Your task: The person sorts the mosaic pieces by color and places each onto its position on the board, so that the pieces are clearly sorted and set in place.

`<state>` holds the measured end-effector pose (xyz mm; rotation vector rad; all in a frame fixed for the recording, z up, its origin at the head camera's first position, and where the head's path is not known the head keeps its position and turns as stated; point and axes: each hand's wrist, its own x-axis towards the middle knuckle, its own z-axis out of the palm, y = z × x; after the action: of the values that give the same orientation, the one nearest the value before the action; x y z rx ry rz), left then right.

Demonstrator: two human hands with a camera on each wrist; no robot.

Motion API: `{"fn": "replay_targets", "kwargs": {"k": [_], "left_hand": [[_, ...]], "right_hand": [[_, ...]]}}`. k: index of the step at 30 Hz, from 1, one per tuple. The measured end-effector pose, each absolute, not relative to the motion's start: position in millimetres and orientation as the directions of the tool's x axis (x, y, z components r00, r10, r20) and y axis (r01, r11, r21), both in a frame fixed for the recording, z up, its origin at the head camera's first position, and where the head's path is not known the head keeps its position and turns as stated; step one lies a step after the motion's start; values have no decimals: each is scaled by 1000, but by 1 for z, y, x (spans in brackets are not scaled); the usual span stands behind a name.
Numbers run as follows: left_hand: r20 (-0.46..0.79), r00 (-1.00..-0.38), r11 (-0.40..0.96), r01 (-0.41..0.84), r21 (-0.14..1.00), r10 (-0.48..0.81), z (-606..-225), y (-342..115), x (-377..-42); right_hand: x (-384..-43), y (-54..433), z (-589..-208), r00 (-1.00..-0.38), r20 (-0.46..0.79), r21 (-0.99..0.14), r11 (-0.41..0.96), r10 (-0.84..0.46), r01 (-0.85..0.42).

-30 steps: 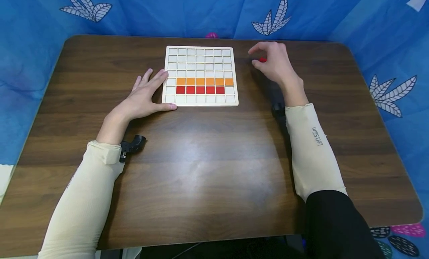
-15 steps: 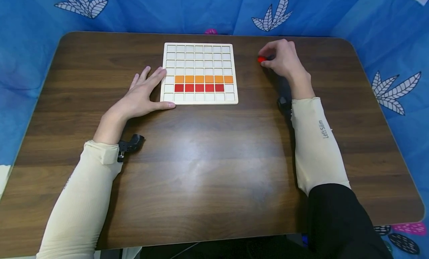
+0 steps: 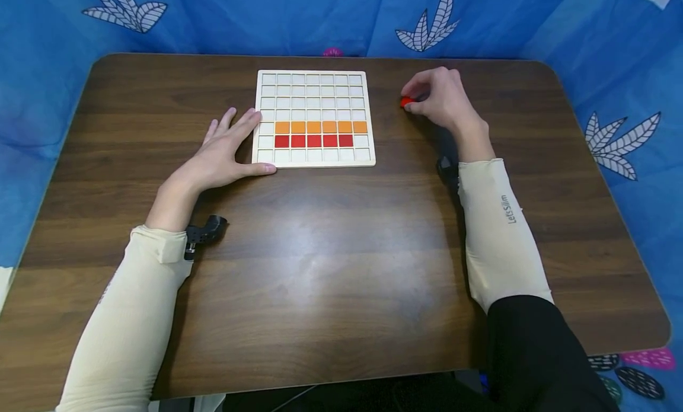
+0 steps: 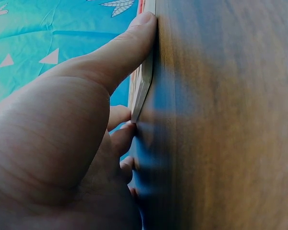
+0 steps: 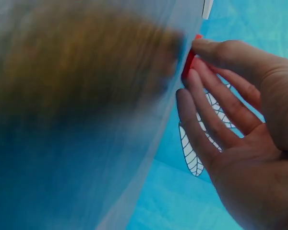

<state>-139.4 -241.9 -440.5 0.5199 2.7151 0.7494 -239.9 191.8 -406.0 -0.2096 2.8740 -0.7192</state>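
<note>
A pale wooden grid board [image 3: 313,114] lies towards the back of the table. One of its lower rows carries several orange squares [image 3: 313,127], and the row below has several red squares [image 3: 314,141]. With fingers spread, my left hand [image 3: 213,160] rests at the board's left side, thumb on the near-left corner. The left wrist view shows that thumb along the board's edge [image 4: 143,91]. To the right of the board, my right hand [image 3: 447,104] pinches a small red tile [image 3: 407,102] between thumb and fingers, low over the tabletop. In the right wrist view the tile [image 5: 188,64] appears edge-on.
The brown wooden table [image 3: 320,270] stretches around the board, with blue patterned cloth [image 3: 299,21] hanging behind it and at the sides. A black wrist camera [image 3: 207,231] sticks out from the left wrist, close over the tabletop.
My right thumb and fingers, apart around the red tile a second ago, have closed on it. The hand has since shifted slightly left, towards the board. My left hand stays at the board.
</note>
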Motion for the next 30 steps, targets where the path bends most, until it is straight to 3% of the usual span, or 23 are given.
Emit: {"fn": "replay_targets", "kwargs": {"k": [30], "left_hand": [[-157, -892, 792, 282, 542, 425, -438, -243, -138]], "right_hand": [[-190, 159, -396, -913, -38, -494, 802, -406, -336]]}}
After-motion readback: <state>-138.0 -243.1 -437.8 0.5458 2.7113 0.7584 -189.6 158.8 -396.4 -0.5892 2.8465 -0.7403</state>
